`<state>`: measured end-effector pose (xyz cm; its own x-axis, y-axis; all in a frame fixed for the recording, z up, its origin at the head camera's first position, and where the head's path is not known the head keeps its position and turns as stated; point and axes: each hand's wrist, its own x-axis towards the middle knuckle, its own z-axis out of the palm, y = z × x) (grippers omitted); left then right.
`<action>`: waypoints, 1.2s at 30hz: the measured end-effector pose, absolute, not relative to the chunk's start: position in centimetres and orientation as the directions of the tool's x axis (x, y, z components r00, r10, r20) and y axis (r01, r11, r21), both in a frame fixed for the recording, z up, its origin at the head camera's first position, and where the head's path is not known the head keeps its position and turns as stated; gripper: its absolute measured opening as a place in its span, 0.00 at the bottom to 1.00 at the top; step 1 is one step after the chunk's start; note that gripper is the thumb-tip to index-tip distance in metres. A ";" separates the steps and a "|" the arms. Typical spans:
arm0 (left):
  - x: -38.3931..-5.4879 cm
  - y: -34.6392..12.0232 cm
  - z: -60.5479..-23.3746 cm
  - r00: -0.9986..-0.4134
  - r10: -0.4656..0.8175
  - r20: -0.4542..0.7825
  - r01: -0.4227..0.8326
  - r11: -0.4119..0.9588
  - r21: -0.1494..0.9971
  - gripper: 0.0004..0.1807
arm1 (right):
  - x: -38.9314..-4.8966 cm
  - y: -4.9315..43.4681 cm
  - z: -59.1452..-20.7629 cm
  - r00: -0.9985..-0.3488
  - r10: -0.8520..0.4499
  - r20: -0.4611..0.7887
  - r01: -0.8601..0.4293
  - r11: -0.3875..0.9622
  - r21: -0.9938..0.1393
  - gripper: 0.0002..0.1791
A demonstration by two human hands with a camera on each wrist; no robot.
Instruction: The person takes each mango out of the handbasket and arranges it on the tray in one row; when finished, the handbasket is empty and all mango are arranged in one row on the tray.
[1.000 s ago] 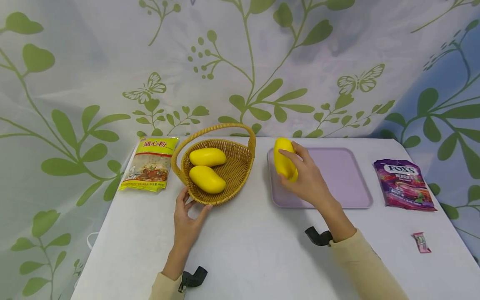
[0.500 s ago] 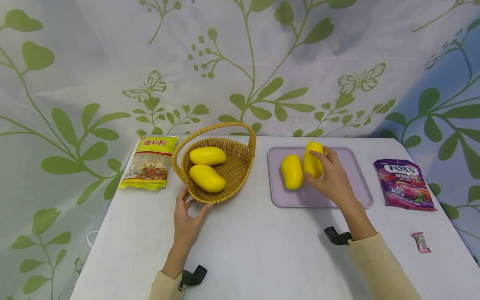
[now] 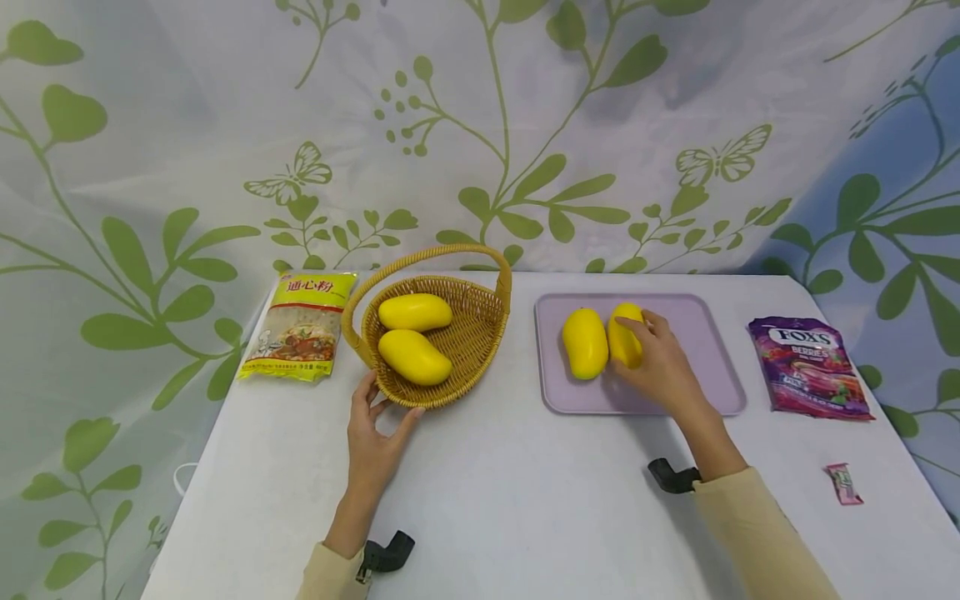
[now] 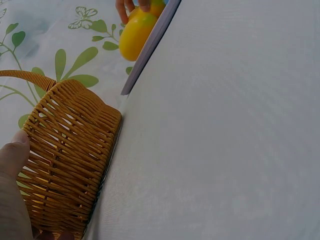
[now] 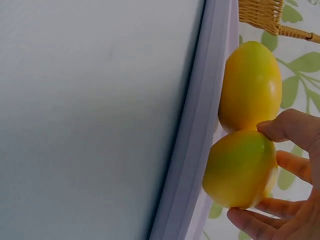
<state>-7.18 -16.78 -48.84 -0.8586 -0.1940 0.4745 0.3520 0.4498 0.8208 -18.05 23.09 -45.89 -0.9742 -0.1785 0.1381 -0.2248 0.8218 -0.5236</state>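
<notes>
My right hand [image 3: 662, 367] holds a yellow mango [image 3: 622, 340] between thumb and fingers, low over the lilac tray [image 3: 701, 392]. Right beside it on the tray lies another mango [image 3: 585, 343]. In the right wrist view the held mango [image 5: 240, 170] sits against its neighbour, thumb near where they meet. Two more mangoes, one at the back [image 3: 415, 312] and one in front [image 3: 415, 357], lie in the wicker basket [image 3: 480, 333]. My left hand [image 3: 377, 442] grips the basket's front left side; in the left wrist view its thumb [image 4: 14, 152] presses on the weave.
Left of the basket lies a yellow bag of pasta [image 3: 300, 329]. A purple Fox's candy bag [image 3: 810, 367] lies right of the tray, with a small wrapped candy [image 3: 843, 484] nearer the front. A leaf-patterned cloth [image 3: 450, 125] hangs behind the white table [image 3: 510, 508].
One mango came to rest on the tray's left part as my right hand shifted right; the mango in that hand has since come down beside it. My left hand has stayed on the basket.
</notes>
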 end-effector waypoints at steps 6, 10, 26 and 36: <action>-7.1 -16.7 -48.8 -0.861 -0.189 0.473 0.353 0.447 0.822 0.45 | -18.0 22.5 -45.6 -0.973 -0.196 0.122 -0.231 0.822 -0.520 0.36; -7.1 -16.6 -48.7 -0.860 -0.187 0.475 0.355 0.449 0.820 0.44 | -17.9 22.2 -45.5 -0.971 -0.202 0.126 -0.239 0.828 -0.507 0.37; -7.1 -16.7 -49.2 -0.880 -0.204 0.430 0.314 0.430 0.847 0.45 | -17.7 21.6 -45.4 -0.969 -0.233 0.076 -0.241 0.850 -0.468 0.40; -7.1 -16.7 -49.0 -0.868 -0.195 0.457 0.334 0.452 0.827 0.45 | -17.6 21.4 -45.3 -0.966 -0.237 0.106 -0.259 0.850 -0.459 0.38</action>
<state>-7.11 -16.74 -49.00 -0.8680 -0.1950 0.4567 0.3338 0.4517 0.8274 -17.60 21.40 -45.29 -0.9658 -0.2367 0.1063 -0.2588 0.8501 -0.4587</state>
